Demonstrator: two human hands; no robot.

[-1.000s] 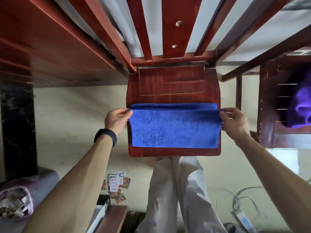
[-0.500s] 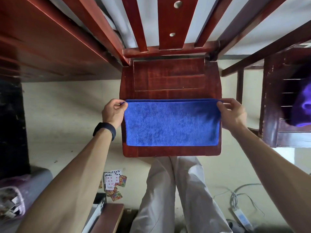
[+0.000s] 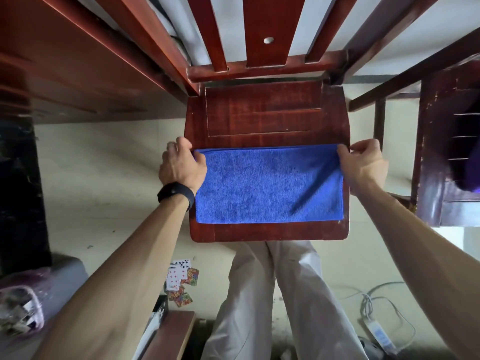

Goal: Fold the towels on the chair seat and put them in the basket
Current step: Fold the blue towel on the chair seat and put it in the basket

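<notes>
Head view, centre of frame: I see the left hand (image 3: 181, 167) with fingers curled on the upper-left corner of the blue towel (image 3: 268, 185), which lies flat on the lower half of the chair seat (image 3: 265, 113); the right hand (image 3: 363, 165) pinches the upper-right corner

A scatter of playing cards (image 3: 181, 281) lies on the pale floor (image 3: 104, 178), some face up showing red and black pips, others showing a multicoloured back, just beyond the end of a reddish wooden board (image 3: 174, 333) at the lower edge. To the lower left sits a crumpled translucent plastic bag (image 3: 18, 313) below a black column (image 3: 18, 190), with a broad red-brown wooden panel (image 3: 65, 74) above. At lower right, a white power strip (image 3: 380, 339) lies among looping grey cables (image 3: 368, 300).
</notes>
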